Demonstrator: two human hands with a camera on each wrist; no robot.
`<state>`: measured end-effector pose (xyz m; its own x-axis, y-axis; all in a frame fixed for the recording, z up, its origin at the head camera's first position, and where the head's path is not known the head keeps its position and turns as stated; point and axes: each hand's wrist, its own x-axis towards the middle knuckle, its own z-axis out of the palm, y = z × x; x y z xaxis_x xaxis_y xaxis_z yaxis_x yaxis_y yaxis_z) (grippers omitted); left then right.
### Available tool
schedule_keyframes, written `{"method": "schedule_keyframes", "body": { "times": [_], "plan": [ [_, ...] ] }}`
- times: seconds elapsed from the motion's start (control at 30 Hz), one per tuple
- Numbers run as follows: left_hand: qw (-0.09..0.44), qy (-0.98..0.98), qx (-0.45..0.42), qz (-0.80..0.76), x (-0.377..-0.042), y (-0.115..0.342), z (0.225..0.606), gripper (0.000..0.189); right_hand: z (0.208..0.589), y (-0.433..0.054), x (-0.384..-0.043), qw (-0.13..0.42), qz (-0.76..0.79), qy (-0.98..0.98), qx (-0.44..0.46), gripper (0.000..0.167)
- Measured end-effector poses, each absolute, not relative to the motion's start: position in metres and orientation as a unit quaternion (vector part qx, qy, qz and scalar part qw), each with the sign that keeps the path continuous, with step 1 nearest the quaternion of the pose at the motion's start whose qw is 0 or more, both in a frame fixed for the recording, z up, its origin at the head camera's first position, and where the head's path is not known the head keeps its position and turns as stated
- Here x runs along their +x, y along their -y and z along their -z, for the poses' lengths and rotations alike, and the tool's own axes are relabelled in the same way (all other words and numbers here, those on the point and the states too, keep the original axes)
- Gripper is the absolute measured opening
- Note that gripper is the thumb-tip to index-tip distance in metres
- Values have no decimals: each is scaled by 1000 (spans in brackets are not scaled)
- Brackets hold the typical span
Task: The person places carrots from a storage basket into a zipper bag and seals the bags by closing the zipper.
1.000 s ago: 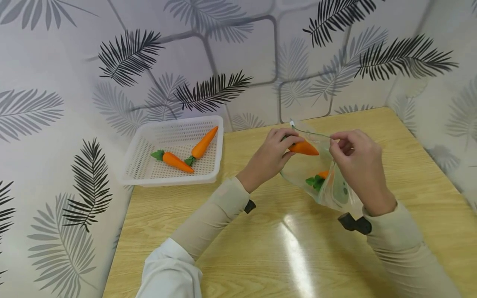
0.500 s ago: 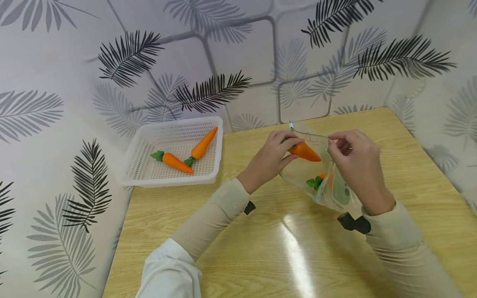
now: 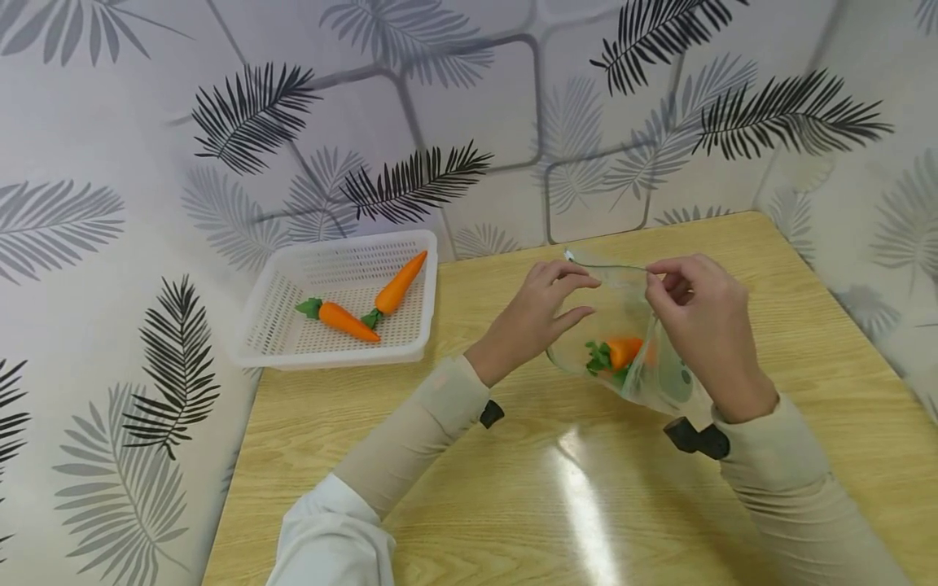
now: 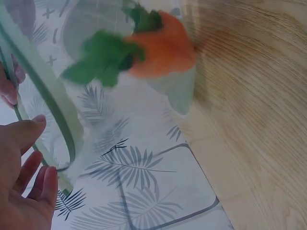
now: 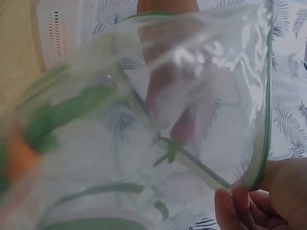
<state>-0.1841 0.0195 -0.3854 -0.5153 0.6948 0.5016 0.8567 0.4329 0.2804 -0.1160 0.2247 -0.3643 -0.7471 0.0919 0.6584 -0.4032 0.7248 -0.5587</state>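
A clear zip bag [image 3: 623,301] with a green-edged mouth stands over the table in the head view. My right hand [image 3: 703,325] pinches its rim between thumb and fingertips; in the right wrist view the right hand [image 5: 283,196] grips a corner of the green edge. My left hand [image 3: 531,317] is at the bag's mouth, thumb and fingers spread apart with nothing between them. Inside the bag is an orange carrot [image 3: 624,352] with green leaves. In the left wrist view this carrot [image 4: 165,50] is blurred, and a second clump of green leaves [image 4: 146,19] shows behind it.
At the left, a white perforated basket [image 3: 330,356] stands on the wooden table [image 3: 469,505]. It holds two carrots, one lying flat [image 3: 348,320] and one leaning on the basket's side [image 3: 401,283]. A leaf-patterned wall covering [image 3: 469,106] rises behind the table.
My left hand has let go of the carrot, which dropped into the bag beside another carrot. The bag's zip end sank slightly. My right hand keeps its pinch on the rim.
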Motion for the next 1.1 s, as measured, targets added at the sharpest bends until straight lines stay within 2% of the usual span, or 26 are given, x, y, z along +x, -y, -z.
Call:
{"method": "schedule_keyframes", "body": {
  "times": [0.33, 0.7, 0.9, 1.1],
  "plan": [
    [189, 821, -446, 301, -177, 5, 385, 25, 363, -229, -116, 362, -370, 853, 76, 12],
    [203, 860, -356, 305, -174, 72, 405, 21, 364, -235, -112, 370, -371, 849, 67, 14],
    [190, 884, -304, 300, -181, 112, 417, 22, 364, -235, -112, 370, -371, 849, 69, 13],
    [166, 913, -207, 310, -202, 157, 427, 25, 365, -234, -112, 372, -374, 846, 75, 13]
  ]
}}
